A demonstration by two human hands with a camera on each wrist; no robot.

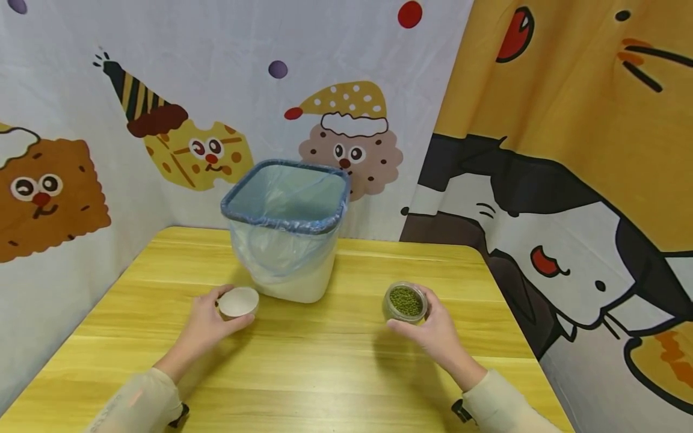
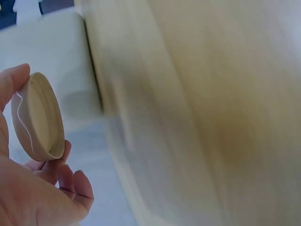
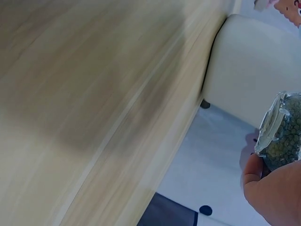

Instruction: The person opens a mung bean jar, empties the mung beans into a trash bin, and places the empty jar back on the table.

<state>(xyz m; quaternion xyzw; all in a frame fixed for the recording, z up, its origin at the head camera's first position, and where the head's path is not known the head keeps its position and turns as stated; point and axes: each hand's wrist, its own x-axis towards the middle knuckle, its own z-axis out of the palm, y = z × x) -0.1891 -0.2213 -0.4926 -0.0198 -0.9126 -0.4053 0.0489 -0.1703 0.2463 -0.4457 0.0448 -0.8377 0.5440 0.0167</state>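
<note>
A round beige lid is gripped by its rim in my left hand, over the left half of the table. The left wrist view shows the hollow inner side of the lid, tipped on edge between thumb and fingers. On the right, my right hand holds an open glass jar full of small green beans, which look like mung beans. Only part of the jar and the hand shows in the right wrist view. Both hands are apart, above the tabletop.
A white bin with a clear plastic liner and a blue rim stands at the back of the yellow wooden table, between and beyond the hands. Cartoon-printed curtains hang behind the table and along its right side.
</note>
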